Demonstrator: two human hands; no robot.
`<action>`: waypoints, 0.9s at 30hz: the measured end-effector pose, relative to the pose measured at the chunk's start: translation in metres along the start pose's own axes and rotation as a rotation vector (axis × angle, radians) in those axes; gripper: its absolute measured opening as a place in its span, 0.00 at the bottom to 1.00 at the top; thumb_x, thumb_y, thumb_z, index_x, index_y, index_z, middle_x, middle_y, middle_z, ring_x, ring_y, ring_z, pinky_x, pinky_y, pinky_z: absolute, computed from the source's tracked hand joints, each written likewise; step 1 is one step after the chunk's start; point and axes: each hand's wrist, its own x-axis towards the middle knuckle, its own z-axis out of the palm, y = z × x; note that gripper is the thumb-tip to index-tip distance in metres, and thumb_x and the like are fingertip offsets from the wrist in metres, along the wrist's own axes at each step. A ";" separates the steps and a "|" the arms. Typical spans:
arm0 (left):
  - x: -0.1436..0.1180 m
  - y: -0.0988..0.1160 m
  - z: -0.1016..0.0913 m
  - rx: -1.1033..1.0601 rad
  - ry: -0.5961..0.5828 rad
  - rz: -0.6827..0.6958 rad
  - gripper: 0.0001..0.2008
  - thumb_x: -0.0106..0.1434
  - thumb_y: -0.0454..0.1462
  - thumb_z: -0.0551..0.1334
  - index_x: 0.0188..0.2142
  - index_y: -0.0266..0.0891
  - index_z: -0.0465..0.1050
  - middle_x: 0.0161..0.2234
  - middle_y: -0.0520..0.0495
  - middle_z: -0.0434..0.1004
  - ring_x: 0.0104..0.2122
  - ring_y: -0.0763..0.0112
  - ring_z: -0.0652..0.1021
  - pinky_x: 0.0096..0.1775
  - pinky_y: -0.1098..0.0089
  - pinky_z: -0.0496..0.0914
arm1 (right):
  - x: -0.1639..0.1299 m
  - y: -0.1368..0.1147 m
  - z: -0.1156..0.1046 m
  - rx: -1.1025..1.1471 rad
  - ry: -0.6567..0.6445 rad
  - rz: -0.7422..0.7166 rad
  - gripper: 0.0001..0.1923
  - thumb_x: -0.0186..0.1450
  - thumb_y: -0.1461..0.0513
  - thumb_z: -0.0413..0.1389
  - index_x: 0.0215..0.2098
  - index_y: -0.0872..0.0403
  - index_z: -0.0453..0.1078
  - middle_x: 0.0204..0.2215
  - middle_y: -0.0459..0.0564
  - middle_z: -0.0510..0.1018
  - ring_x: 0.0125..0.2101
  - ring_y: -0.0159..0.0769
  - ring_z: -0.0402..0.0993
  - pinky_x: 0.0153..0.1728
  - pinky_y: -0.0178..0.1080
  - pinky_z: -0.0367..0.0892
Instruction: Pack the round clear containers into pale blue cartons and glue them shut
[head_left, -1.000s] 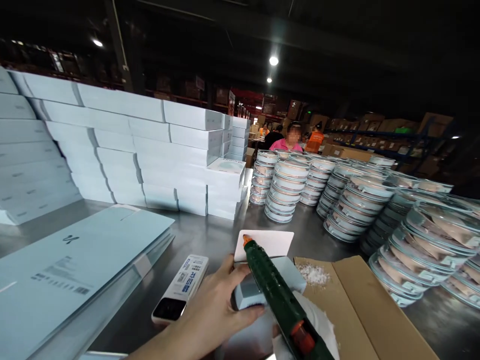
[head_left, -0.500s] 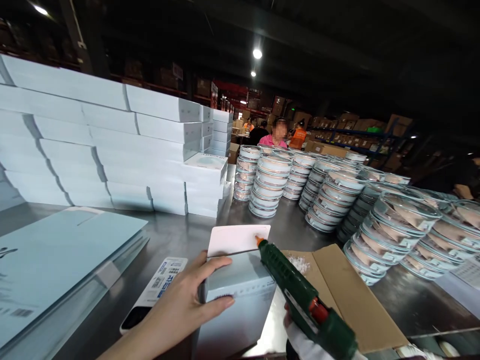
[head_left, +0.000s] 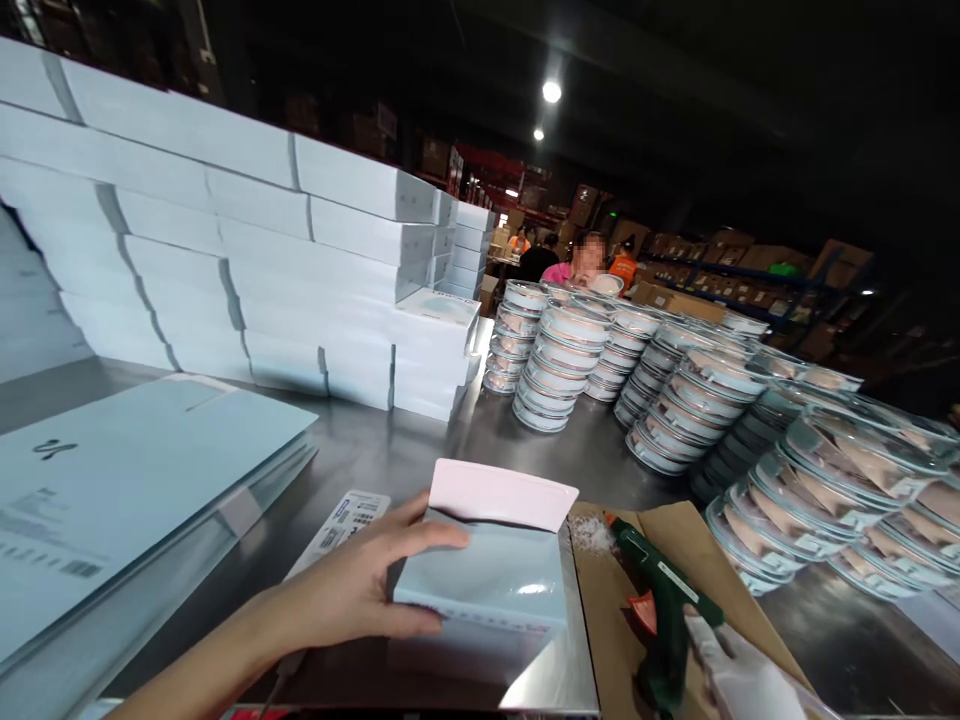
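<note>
My left hand (head_left: 360, 575) grips the left side of a small light-blue box (head_left: 487, 575), fingers on top and thumb on the near side. At its far edge stands a raised pale pink flap (head_left: 501, 492). A dark green glue gun (head_left: 667, 575) with an orange tip and trigger is over the brown cardboard, right of the box. At the gun's rear is my right hand (head_left: 739, 655), in a white covering, its fingers against the body. Motion blurs this hand, and part of it is hidden.
Flattened cardboard (head_left: 600, 610) lies on the metal table (head_left: 360, 445), with whitish glue scraps (head_left: 592, 533). White boxes (head_left: 247, 250) are stacked at left, behind a large light-blue carton (head_left: 150, 470). Stacks of round lidded containers (head_left: 566, 365) fill the right. Several people (head_left: 589, 262) are behind.
The glue gun has moved right, from the flap over to the cardboard, with my right hand. The box has tipped and its flap leans further back. My view has shifted left.
</note>
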 end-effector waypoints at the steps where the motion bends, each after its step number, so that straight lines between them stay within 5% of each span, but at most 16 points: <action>1: 0.000 0.001 -0.001 -0.002 0.003 -0.002 0.29 0.55 0.42 0.77 0.57 0.56 0.78 0.64 0.45 0.72 0.64 0.46 0.71 0.62 0.53 0.68 | -0.002 -0.009 0.006 -0.007 0.013 -0.028 0.10 0.56 0.50 0.70 0.31 0.44 0.80 0.22 0.48 0.83 0.23 0.45 0.82 0.25 0.39 0.75; 2: 0.000 0.002 -0.001 -0.002 0.006 -0.007 0.29 0.55 0.42 0.76 0.57 0.56 0.78 0.64 0.45 0.72 0.64 0.46 0.71 0.62 0.53 0.68 | -0.003 -0.019 0.017 0.023 -0.013 -0.095 0.18 0.55 0.50 0.71 0.43 0.42 0.80 0.33 0.49 0.87 0.34 0.47 0.85 0.35 0.41 0.78; 4: 0.000 0.001 -0.001 -0.004 0.018 -0.011 0.28 0.55 0.41 0.76 0.56 0.56 0.78 0.65 0.45 0.70 0.64 0.45 0.71 0.62 0.52 0.68 | -0.006 -0.042 0.047 0.157 -0.195 -0.275 0.47 0.53 0.48 0.73 0.67 0.40 0.63 0.57 0.52 0.80 0.56 0.48 0.77 0.57 0.47 0.71; 6: -0.002 -0.002 0.004 -0.011 0.031 -0.006 0.27 0.55 0.41 0.77 0.55 0.55 0.79 0.66 0.43 0.68 0.64 0.44 0.71 0.63 0.51 0.67 | -0.008 -0.058 0.076 0.284 -0.462 -0.409 0.61 0.52 0.47 0.74 0.74 0.39 0.46 0.67 0.55 0.70 0.66 0.48 0.67 0.66 0.53 0.59; 9: -0.004 -0.007 0.017 -0.107 0.152 0.080 0.26 0.58 0.48 0.75 0.54 0.53 0.74 0.68 0.41 0.61 0.64 0.44 0.71 0.61 0.50 0.69 | -0.010 -0.059 0.096 0.265 -0.659 -0.536 0.55 0.58 0.50 0.72 0.74 0.34 0.46 0.63 0.52 0.75 0.65 0.46 0.67 0.65 0.52 0.61; 13: -0.005 -0.009 0.030 -0.230 0.332 0.309 0.31 0.66 0.49 0.69 0.62 0.65 0.54 0.62 0.46 0.63 0.63 0.53 0.74 0.59 0.53 0.72 | -0.012 -0.039 0.093 0.085 -0.591 -0.725 0.42 0.63 0.61 0.67 0.69 0.30 0.57 0.62 0.48 0.75 0.63 0.47 0.71 0.60 0.48 0.69; 18: -0.003 0.005 0.014 0.050 0.107 0.315 0.15 0.68 0.35 0.68 0.52 0.56 0.80 0.53 0.43 0.72 0.68 0.46 0.64 0.63 0.51 0.67 | -0.022 -0.058 0.104 -0.014 -0.613 -0.996 0.40 0.61 0.68 0.64 0.65 0.28 0.65 0.53 0.47 0.80 0.59 0.49 0.73 0.57 0.52 0.71; 21: 0.001 0.014 0.004 0.085 0.040 0.292 0.14 0.66 0.37 0.70 0.50 0.53 0.83 0.57 0.41 0.74 0.70 0.44 0.60 0.66 0.46 0.62 | -0.025 -0.070 0.110 -0.082 -0.583 -1.145 0.40 0.63 0.69 0.62 0.67 0.29 0.63 0.58 0.45 0.77 0.65 0.47 0.66 0.64 0.52 0.65; 23: 0.003 0.016 0.002 -0.071 0.090 0.215 0.11 0.63 0.42 0.73 0.45 0.51 0.85 0.57 0.41 0.77 0.67 0.44 0.66 0.65 0.48 0.64 | -0.025 -0.063 0.108 -0.076 -0.541 -1.058 0.40 0.64 0.66 0.63 0.69 0.31 0.61 0.68 0.45 0.67 0.70 0.50 0.57 0.67 0.55 0.58; 25: 0.004 0.013 0.004 -0.217 0.230 0.111 0.12 0.61 0.48 0.73 0.41 0.48 0.86 0.55 0.41 0.80 0.62 0.45 0.73 0.62 0.50 0.68 | -0.026 -0.044 0.105 0.115 -0.395 -0.813 0.39 0.66 0.60 0.63 0.70 0.28 0.56 0.74 0.42 0.56 0.72 0.53 0.51 0.68 0.61 0.55; 27: 0.007 0.009 0.010 -0.281 0.406 0.017 0.19 0.65 0.54 0.67 0.46 0.45 0.83 0.58 0.39 0.78 0.60 0.46 0.75 0.58 0.51 0.71 | -0.027 -0.021 0.105 0.362 -0.301 -0.530 0.38 0.66 0.52 0.62 0.70 0.24 0.53 0.73 0.38 0.59 0.71 0.53 0.56 0.66 0.63 0.60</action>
